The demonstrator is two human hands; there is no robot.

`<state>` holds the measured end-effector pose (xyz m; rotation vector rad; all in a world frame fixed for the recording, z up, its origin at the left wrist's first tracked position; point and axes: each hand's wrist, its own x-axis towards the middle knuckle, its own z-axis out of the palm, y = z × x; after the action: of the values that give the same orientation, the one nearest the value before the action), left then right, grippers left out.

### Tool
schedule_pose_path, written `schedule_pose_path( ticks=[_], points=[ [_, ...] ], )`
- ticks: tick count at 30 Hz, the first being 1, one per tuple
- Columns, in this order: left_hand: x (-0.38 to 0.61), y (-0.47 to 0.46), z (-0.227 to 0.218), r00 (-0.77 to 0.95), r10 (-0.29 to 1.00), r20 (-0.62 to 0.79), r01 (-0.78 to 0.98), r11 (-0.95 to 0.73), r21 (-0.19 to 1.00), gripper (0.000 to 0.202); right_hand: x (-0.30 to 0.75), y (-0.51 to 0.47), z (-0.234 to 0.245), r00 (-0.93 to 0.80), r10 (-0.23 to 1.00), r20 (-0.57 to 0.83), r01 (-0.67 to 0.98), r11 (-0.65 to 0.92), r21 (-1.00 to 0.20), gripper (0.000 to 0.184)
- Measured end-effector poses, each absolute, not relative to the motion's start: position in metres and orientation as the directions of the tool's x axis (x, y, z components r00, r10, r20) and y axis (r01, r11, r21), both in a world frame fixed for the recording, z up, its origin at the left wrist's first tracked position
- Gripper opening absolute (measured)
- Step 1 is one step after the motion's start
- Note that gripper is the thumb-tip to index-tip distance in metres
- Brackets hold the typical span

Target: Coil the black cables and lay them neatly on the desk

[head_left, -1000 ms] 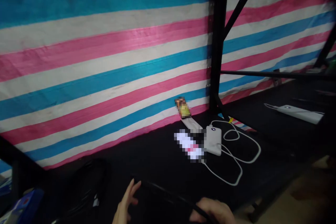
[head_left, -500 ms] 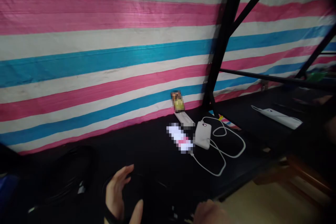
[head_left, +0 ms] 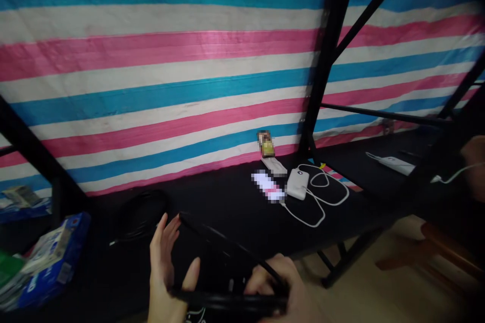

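A black cable (head_left: 231, 300) is looped between my two hands, its strands slightly blurred. My left hand (head_left: 168, 267) is held upright at the lower middle, fingers stretched and thumb apart; one strand runs by the fingertips and another across the palm. Closed around the cable's other end, my right hand (head_left: 282, 282) is at the bottom, right of the left hand. Both are above the black table (head_left: 223, 212). Farther back on the left lies a coiled black cable (head_left: 142, 214) with a pale plug end.
A lit phone (head_left: 268, 185) is wired to a white power bank (head_left: 297, 183). Blue boxes (head_left: 56, 267) with papers lie left. Black metal posts (head_left: 318, 75) stand before a striped sheet (head_left: 170, 75). Another person's hand (head_left: 473, 159) is at far right, near a second white power bank (head_left: 397, 165).
The view has shifted, bringing the blue boxes into sight at left. My right hand has risen further into view, and the black cable now shows stretched between both hands.
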<state>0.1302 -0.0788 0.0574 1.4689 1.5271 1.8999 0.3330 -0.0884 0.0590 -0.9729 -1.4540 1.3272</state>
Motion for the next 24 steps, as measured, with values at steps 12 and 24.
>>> schedule_pose_path(
  ticks=[12, 24],
  points=[
    [0.084, -0.120, 0.061, -0.604, 0.797, 0.029, -0.158, -0.155, 0.975, 0.031, 0.305, -0.083, 0.080, -0.246, 0.965, 0.091, 0.059, 0.108, -0.992, 0.016],
    [0.130, -0.117, 0.067, -0.522, 0.853, -0.022, -0.360, -0.197, 0.912, 0.048, 0.289, -0.093, 0.070, -0.067, 0.997, 0.041, -0.553, -0.003, -0.833, 0.039]
  ],
)
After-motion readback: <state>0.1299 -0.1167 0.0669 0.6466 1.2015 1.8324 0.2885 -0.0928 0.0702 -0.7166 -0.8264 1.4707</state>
